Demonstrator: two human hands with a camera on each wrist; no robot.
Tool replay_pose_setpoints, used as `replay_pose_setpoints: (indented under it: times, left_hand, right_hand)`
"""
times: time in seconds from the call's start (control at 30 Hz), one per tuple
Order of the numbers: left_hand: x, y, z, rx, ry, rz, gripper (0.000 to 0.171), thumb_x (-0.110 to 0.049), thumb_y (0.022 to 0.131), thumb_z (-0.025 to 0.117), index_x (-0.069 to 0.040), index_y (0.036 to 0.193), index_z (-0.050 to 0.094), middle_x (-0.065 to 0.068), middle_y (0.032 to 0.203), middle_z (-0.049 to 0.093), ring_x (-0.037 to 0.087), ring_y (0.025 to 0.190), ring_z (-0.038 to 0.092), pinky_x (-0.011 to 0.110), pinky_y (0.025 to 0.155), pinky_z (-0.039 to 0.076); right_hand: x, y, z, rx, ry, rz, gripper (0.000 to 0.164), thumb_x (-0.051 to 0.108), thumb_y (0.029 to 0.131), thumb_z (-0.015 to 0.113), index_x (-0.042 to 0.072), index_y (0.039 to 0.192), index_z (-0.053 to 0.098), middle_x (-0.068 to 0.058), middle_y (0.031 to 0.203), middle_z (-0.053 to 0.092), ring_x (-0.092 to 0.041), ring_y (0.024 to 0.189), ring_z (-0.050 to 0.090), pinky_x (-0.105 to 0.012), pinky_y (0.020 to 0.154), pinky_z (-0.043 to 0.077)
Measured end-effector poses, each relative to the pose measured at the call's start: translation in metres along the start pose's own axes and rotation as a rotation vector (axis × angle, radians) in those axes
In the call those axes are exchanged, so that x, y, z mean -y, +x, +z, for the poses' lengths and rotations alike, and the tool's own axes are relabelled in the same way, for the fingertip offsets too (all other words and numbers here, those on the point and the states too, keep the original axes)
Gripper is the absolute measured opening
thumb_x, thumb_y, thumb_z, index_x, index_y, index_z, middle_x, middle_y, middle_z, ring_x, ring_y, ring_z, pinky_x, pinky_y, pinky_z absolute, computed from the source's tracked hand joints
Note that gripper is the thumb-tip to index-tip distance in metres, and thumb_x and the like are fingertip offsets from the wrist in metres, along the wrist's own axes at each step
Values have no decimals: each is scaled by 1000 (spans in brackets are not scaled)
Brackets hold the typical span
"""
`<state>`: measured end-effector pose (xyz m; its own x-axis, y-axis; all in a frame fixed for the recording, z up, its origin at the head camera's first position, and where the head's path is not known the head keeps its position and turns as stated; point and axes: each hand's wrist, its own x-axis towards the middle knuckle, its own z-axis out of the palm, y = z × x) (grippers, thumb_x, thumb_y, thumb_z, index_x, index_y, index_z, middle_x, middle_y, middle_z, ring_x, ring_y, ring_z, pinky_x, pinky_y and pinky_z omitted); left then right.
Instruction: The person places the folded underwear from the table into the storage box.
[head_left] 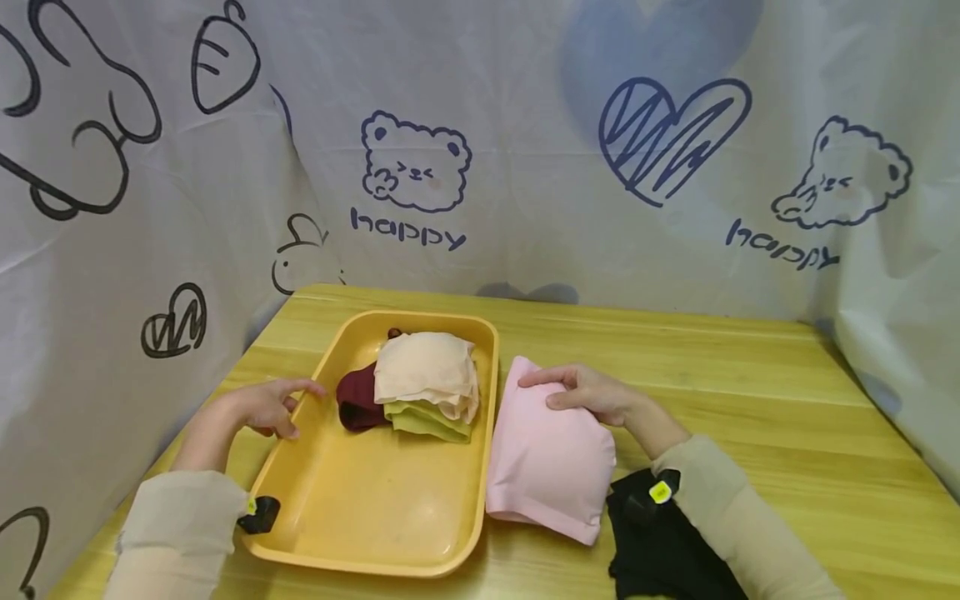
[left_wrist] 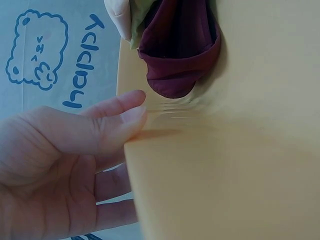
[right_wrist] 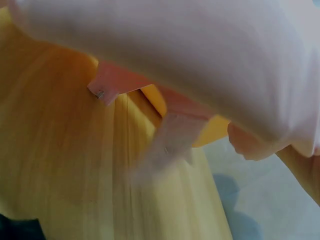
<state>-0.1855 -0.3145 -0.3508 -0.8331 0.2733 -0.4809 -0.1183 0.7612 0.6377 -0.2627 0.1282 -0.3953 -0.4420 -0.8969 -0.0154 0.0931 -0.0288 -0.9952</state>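
Observation:
My right hand (head_left: 603, 396) holds a folded pink bra (head_left: 551, 454) by its upper edge, thumb and fingers on the cloth. In the right wrist view the pink bra (right_wrist: 190, 65) hangs over the table, with a small hook (right_wrist: 100, 94) on one strap end. At the left rim of a yellow tray (head_left: 367, 517), my left hand (head_left: 262, 408) grips the edge, some fingers outside it. Folded pieces lie at the tray's far end: a beige one (head_left: 423, 367) on top of a lime green one (head_left: 431, 421), and a maroon one (head_left: 358, 398) beside them.
A black cloth piece (head_left: 667, 542) lies on the wooden table (head_left: 750, 392), partly under my right forearm. White printed curtains (head_left: 525, 192) hang along the back and both sides. The tray's near half shows its bare bottom.

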Motion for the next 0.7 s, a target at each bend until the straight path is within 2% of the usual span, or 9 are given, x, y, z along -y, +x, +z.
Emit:
replay_pose_setpoints:
  times: [0.37,0.7]
  left_hand:
    - [-1,-1,-1,11,-23,2,60,11,72,60,2,127,37,-1,65,26,9,51,29,18,49,28]
    - [-2,-1,-2,15,-28,7,60,11,71,60,2,126,37,-2,65,26,8,50,27,18,49,28]
  right_hand:
    - [2,1,3,-45,18,-21,32,17,87,60,26,118,61,0,101,62,-11,83,62,-24,67,52]
    - [5,4,8,-144,81,-42,29,22,86,63,32,113,63,1,107,57,-10,88,58,-23,68,51]
